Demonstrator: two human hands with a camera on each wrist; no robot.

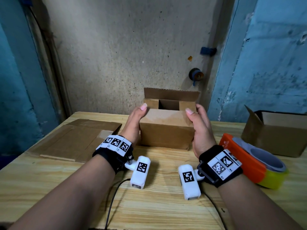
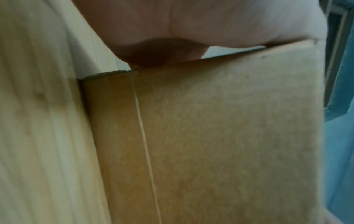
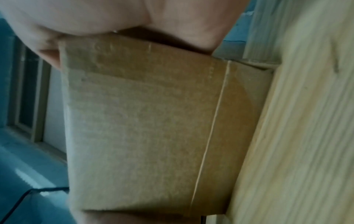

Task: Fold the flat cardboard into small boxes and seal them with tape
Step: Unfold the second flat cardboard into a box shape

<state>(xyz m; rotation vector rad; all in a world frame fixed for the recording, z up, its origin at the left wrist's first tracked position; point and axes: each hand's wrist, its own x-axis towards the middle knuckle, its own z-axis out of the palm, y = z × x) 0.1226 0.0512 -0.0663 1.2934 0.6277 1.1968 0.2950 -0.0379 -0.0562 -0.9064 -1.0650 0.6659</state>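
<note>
The small brown cardboard box, standing on the pale wooden table, was clasped between the left hand and right hand; uneven pressure might spring its half-folded flaps.

Black wristbands with checkered markers

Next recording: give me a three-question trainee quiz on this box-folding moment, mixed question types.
1. True or false: the far flap of the box between the hands stands upright.
2. Multiple choice: the tape dispenser lies (A) left of the left hand, (B) right of the right hand, (C) inside the box.
3. Fill in: the flat cardboard lies on the ____ side of the table.

Key: 1 true; 2 B; 3 left.
</note>
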